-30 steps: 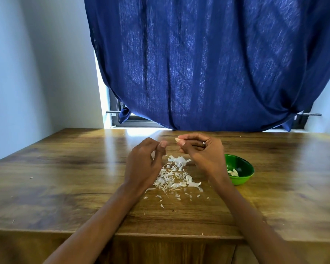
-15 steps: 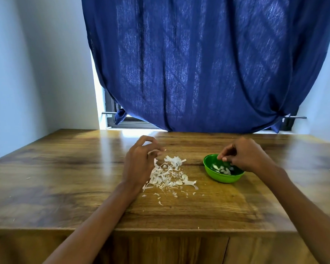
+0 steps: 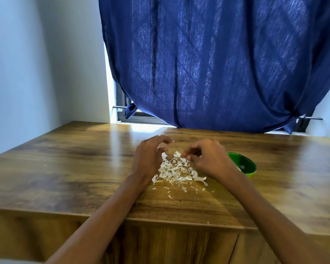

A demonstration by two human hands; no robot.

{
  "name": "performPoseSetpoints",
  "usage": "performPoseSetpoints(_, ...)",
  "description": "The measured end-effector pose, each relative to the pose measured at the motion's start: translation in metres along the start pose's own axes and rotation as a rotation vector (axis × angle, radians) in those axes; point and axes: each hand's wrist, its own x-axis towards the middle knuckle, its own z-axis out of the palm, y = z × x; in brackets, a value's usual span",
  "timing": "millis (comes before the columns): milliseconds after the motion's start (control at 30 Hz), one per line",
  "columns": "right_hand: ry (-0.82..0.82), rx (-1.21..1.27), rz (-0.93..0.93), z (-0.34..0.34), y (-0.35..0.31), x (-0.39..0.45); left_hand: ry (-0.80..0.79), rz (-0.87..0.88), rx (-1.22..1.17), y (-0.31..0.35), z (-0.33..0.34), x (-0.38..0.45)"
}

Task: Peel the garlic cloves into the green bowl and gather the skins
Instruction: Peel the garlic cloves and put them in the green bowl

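Skins (image 3: 176, 171) lie between loosely curled left hand (image 3: 148, 159) and right hand (image 3: 208, 159), both holding nothing.

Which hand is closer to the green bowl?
The right hand. Its wrist partly hides the green bowl, while the left hand is on the far side of the garlic skins.

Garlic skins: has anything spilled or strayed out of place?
Mostly no. The skins sit in one loose pile between the left hand and right hand, but a few flakes lie scattered nearer the table edge. The green bowl stands upright.
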Motion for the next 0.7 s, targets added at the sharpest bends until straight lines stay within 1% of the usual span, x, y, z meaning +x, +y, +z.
performPoseSetpoints(67,0.008,0.021,-0.062,0.012,-0.015,-0.003,-0.017,-0.021,0.014,0.000,-0.001,0.001)
performPoseSetpoints(133,-0.018,0.020,-0.105,0.024,-0.027,-0.004,-0.010,-0.063,0.039,0.000,-0.003,0.001)
performPoseSetpoints(300,-0.078,-0.244,-0.104,0.052,-0.038,0.004,0.012,-0.177,0.132,0.000,-0.007,-0.001)
performPoseSetpoints(367,-0.088,-0.293,-0.090,0.057,-0.036,0.008,0.006,-0.176,0.136,-0.002,-0.006,0.000)
performPoseSetpoints(467,-0.078,-0.320,-0.092,0.057,-0.031,0.013,-0.013,-0.145,0.039,-0.002,-0.007,0.001)
performPoseSetpoints(700,-0.133,-0.309,-0.041,0.054,-0.026,0.018,-0.036,-0.113,0.002,0.000,-0.009,0.001)
